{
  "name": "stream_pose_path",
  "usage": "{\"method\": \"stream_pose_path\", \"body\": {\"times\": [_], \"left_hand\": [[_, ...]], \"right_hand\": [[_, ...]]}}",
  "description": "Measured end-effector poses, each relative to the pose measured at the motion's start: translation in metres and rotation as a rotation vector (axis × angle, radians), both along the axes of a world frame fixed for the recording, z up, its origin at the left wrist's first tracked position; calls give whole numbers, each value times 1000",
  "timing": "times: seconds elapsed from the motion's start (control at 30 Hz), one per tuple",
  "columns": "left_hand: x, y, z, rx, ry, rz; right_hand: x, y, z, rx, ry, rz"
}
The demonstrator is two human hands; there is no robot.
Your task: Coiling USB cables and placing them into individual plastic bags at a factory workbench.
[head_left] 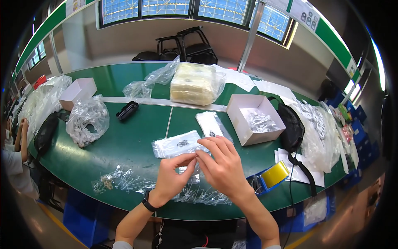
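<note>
My left hand (175,176) and my right hand (222,169) meet over the table, their thumbs and fingertips pinched together. Whatever lies between the fingertips is too small to make out. Just beyond them is a stack of clear flat plastic bags (176,144) with a dark print. A second pile of white and clear bags (210,124) rests behind it. Shiny clear plastic (194,179) shows below my fingers; whether I hold it, I cannot tell. Along the near edge, under my wrists, many thin twist-tie-like strips (201,194) are strewn.
An open white box (255,133) of white cables stands right, by a tape dispenser (269,176) with yellow tape. Farther back sits a plastic-wrapped block (194,85). Leftward are a black object (127,111), a bundled clear bag (87,120) and another person's arms (21,139).
</note>
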State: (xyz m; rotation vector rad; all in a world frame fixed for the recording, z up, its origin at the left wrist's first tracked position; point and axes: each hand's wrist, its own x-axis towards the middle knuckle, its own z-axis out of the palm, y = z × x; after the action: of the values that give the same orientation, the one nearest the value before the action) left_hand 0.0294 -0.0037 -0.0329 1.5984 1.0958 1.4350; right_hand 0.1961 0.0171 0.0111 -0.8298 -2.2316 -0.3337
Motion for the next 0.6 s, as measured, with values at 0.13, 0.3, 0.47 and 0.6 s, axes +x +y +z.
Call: {"method": "stream_pose_path", "body": {"times": [0.13,0.3,0.47,0.6], "left_hand": [[-2,1,-1,34,35,0],[-3,1,3,51,69,-12],[-1,-4,10,60,102,-30],[-1,-4,10,87,-43,17]], "right_hand": [[-1,0,4,8,-16,39],[-2,-3,2,-137,231,57],[11,0,-1,-396,555,37],[31,-4,-1,-701,1067,52]]}}
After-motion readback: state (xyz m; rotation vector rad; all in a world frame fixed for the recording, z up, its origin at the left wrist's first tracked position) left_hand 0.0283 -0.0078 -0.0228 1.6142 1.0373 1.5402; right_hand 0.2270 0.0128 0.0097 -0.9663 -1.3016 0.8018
